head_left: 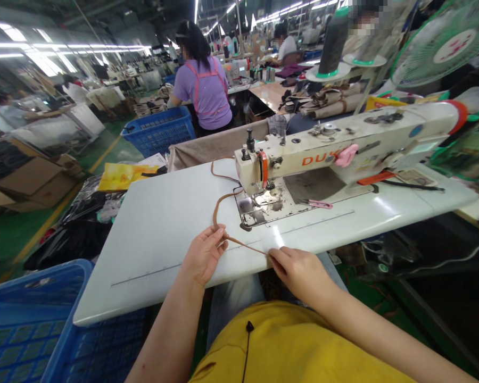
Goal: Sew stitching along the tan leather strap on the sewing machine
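Observation:
A narrow brown strip [245, 245] stretches between my two hands over the front part of the white sewing table [163, 213]. My left hand [207, 252] pinches it between thumb and fingers. At the table's front edge, my right hand [295, 268] is closed on the strip's other stretch. From my left hand the strip curves up and back toward the needle area of the sewing machine [303, 154], and a further loop lies behind the machine's head. The fingertips of my right hand are partly hidden. Pink-handled thread snips [319, 204] lie on the machine bed.
Blue plastic baskets stand at the lower left [35, 314] and behind the table [159, 130]. A yellow bag [123, 176] lies left of the table. Thread cones [333, 45] and a green-rimmed fan [451, 45] rise at the right. A person in purple [207, 90] sits ahead.

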`<control>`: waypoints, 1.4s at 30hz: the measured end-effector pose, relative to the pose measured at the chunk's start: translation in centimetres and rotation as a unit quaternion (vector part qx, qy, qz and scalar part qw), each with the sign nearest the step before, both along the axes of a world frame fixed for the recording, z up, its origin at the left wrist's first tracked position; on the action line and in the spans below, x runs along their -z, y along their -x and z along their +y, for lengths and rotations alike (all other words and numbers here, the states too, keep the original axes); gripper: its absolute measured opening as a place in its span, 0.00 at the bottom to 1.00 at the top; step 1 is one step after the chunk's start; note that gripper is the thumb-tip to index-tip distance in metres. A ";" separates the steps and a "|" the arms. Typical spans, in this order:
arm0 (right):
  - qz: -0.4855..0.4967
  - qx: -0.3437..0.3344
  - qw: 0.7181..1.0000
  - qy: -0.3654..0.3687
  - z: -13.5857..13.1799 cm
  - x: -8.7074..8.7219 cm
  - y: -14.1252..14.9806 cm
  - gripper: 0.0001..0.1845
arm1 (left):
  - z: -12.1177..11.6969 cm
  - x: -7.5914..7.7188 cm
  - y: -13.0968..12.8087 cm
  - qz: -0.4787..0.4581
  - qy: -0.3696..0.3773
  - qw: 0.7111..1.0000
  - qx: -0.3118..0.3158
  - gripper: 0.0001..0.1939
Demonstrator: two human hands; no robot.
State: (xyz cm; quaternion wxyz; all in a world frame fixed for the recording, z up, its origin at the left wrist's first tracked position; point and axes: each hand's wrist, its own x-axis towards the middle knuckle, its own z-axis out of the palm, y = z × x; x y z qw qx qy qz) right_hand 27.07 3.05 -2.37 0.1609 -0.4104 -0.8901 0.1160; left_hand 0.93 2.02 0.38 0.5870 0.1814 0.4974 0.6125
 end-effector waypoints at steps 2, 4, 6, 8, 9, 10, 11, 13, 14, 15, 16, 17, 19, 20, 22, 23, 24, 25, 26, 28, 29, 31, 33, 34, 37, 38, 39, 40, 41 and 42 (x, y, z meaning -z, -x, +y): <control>-0.026 -0.001 0.996 -0.082 -0.2 0.3 -0.6 0.10 | 0.1 0.2 -0.1 0.033 -0.004 0.999 0.013 0.21; -0.023 0.001 0.991 -0.129 -0.3 0.5 -1.0 0.09 | 0.2 0.3 -0.2 0.068 -0.010 0.998 0.015 0.22; -0.010 0.018 0.988 -0.151 -0.4 0.6 -1.4 0.09 | 0.3 0.3 -0.3 0.083 -0.017 0.996 0.011 0.21; -0.001 0.032 0.987 -0.155 -0.5 0.6 -1.5 0.11 | 0.4 0.4 -0.4 0.080 -0.023 0.996 0.009 0.21; 0.000 0.036 0.988 -0.152 -0.6 0.6 -1.6 0.11 | 0.5 0.4 -0.4 0.078 -0.026 0.997 0.009 0.21; -0.002 0.040 0.988 -0.147 -0.6 0.6 -1.7 0.12 | 0.5 0.5 -0.5 0.078 -0.028 0.997 0.009 0.21; -0.005 0.043 0.989 -0.141 -0.6 0.6 -1.7 0.12 | 0.5 0.5 -0.4 0.078 -0.030 0.996 0.009 0.21; -0.009 0.048 0.990 -0.130 -0.7 0.7 -1.8 0.13 | 0.6 0.7 -0.4 0.078 -0.035 0.996 0.007 0.21; -0.010 0.050 0.991 -0.126 -0.7 0.7 -1.8 0.13 | 0.6 0.7 -0.4 0.078 -0.037 0.996 0.005 0.21; -0.011 0.051 0.991 -0.123 -0.7 0.7 -1.9 0.14 | 0.6 0.8 -0.3 0.078 -0.039 0.996 0.004 0.22; -0.010 0.051 0.991 -0.121 -0.7 0.8 -1.9 0.15 | 0.6 0.8 -0.3 0.078 -0.041 0.996 0.002 0.22; -0.010 0.052 0.992 -0.117 -0.6 0.8 -1.9 0.16 | 0.7 0.8 -0.3 0.079 -0.043 0.996 0.001 0.22; -0.008 0.056 0.993 -0.103 -0.7 1.0 -2.1 0.16 | 0.7 0.7 -0.4 0.084 -0.045 0.995 -0.004 0.23; -0.007 0.060 0.994 -0.092 -0.7 1.0 -2.1 0.16 | 0.7 0.6 -0.4 0.086 -0.045 0.995 -0.006 0.23; -0.003 0.069 0.996 -0.062 -0.8 1.1 -2.2 0.16 | 0.7 0.5 -0.5 0.091 -0.045 0.995 -0.010 0.23; 0.000 0.073 0.997 -0.041 -0.8 1.1 -2.3 0.15 | 0.7 0.5 -0.5 0.093 -0.043 0.995 -0.011 0.23; 0.003 0.077 0.997 -0.015 -0.8 1.0 -2.3 0.15 | 0.7 0.4 -0.5 0.095 -0.042 0.994 -0.012 0.23; 0.006 0.079 0.997 0.015 -0.8 0.9 -2.4 0.15 | 0.8 0.4 -0.5 0.097 -0.043 0.994 -0.012 0.23; 0.012 0.077 0.996 0.052 -0.7 0.8 -2.4 0.13 | 0.8 0.5 -0.5 0.099 -0.044 0.994 -0.012 0.24; 0.031 0.059 0.988 0.140 -0.5 0.5 -2.4 0.11 | 0.9 0.6 -0.5 0.100 -0.045 0.994 -0.010 0.24; 0.041 0.046 0.980 0.188 -0.4 0.4 -2.4 0.11 | 0.9 0.6 -0.4 0.100 -0.047 0.994 -0.010 0.23; 0.052 0.021 0.958 0.280 -0.2 0.2 -2.5 0.13 | 1.0 0.8 -0.4 0.103 -0.047 0.994 -0.011 0.23; 0.055 0.005 0.935 0.351 0.0 0.3 -2.5 0.14 | 1.0 0.9 -0.3 0.120 -0.041 0.992 -0.016 0.24; 0.059 -0.001 0.925 0.376 0.0 0.4 -2.6 0.14 | 1.1 1.0 -0.3 0.132 -0.037 0.990 -0.020 0.25; 0.079 -0.015 0.901 0.427 -0.1 0.8 -2.6 0.13 | 1.4 1.1 -0.3 0.166 -0.024 0.985 -0.034 0.27; 0.083 -0.013 0.893 0.441 -0.1 0.9 -2.7 0.13 | 1.5 1.2 -0.4 0.174 -0.021 0.984 -0.038 0.27; 0.087 -0.010 0.887 0.454 -0.1 1.1 -2.7 0.13 | 1.5 1.2 -0.4 0.182 -0.020 0.982 -0.041 0.27; 0.090 -0.006 0.881 0.464 -0.1 1.2 -2.7 0.13 | 1.6 1.2 -0.5 0.191 -0.019 0.980 -0.046 0.27; 0.095 -0.004 0.876 0.472 -0.1 1.4 -2.7 0.13 | 1.7 1.2 -0.5 0.201 -0.018 0.978 -0.051 0.27; 0.100 -0.002 0.873 0.477 -0.1 1.5 -2.8 0.14 | 1.7 1.3 -0.5 0.212 -0.018 0.976 -0.055 0.27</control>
